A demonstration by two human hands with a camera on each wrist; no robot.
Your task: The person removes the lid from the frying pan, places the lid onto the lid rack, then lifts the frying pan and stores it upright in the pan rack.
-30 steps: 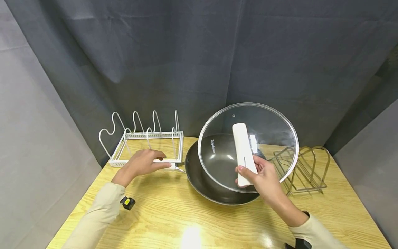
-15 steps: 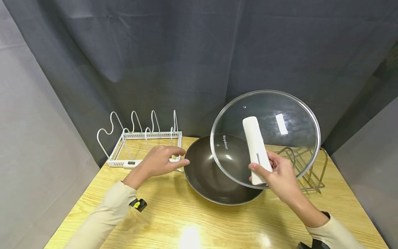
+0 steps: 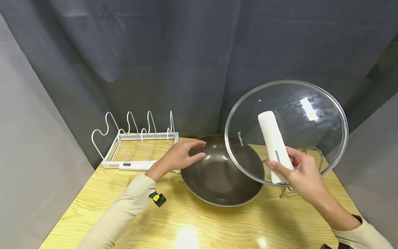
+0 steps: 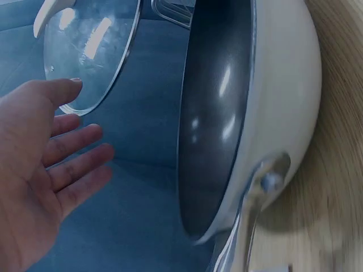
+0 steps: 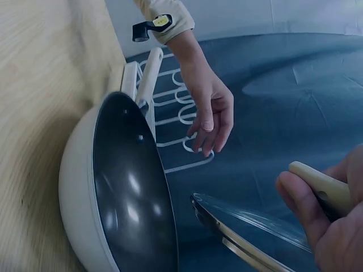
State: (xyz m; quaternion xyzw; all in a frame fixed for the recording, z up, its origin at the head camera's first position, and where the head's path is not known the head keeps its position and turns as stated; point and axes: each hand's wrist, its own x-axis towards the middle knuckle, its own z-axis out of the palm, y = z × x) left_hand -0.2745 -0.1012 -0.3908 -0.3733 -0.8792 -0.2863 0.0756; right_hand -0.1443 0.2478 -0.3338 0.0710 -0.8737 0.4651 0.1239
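My right hand (image 3: 303,173) grips the white handle (image 3: 273,143) of a round glass lid (image 3: 298,103) with a metal rim, held tilted up above the table. Below and left of the lid sits a dark-lined wok (image 3: 220,176), pale on its outside in the left wrist view. Over the wok's left rim hovers my left hand (image 3: 178,155), fingers extended and holding nothing. In the left wrist view those fingers (image 4: 79,150) are spread apart from the wok. The wok's white handle (image 3: 136,166) points left, partly hidden by my left wrist.
A white wire rack (image 3: 141,135) with upright loops stands behind the wok's handle. At the right, a metal wire rack (image 3: 315,152) is partly seen through and behind the lid. Grey curtains (image 3: 155,69) enclose the wooden table (image 3: 155,214).
My right hand has carried the lid to the right and up, off from above the wok. My left hand has moved right, from the wok's handle to over its rim.
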